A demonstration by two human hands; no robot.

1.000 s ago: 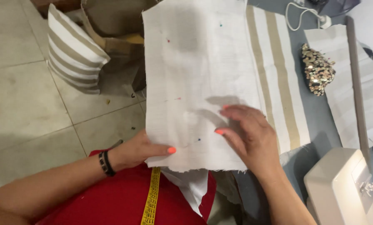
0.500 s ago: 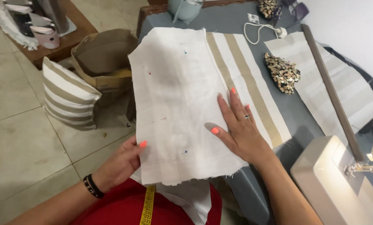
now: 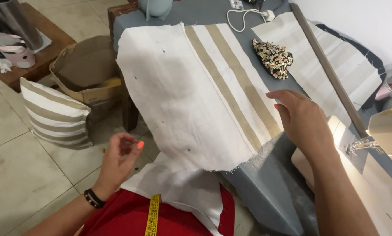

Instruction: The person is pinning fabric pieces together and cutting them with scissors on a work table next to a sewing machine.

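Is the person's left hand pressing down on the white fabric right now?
No. The left hand is lifted off to the side of the white fabric, over the tiled floor, touching nothing.

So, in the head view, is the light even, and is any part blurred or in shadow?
Head view: soft, even indoor light, no glare; a faint grey shadow falls on the white fabric; the left hand is slightly motion-blurred, the right hand sharper; the wide lens bends the table edge.

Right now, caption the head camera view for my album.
Both hands lifted off pinned white and striped fabric on a grey table.
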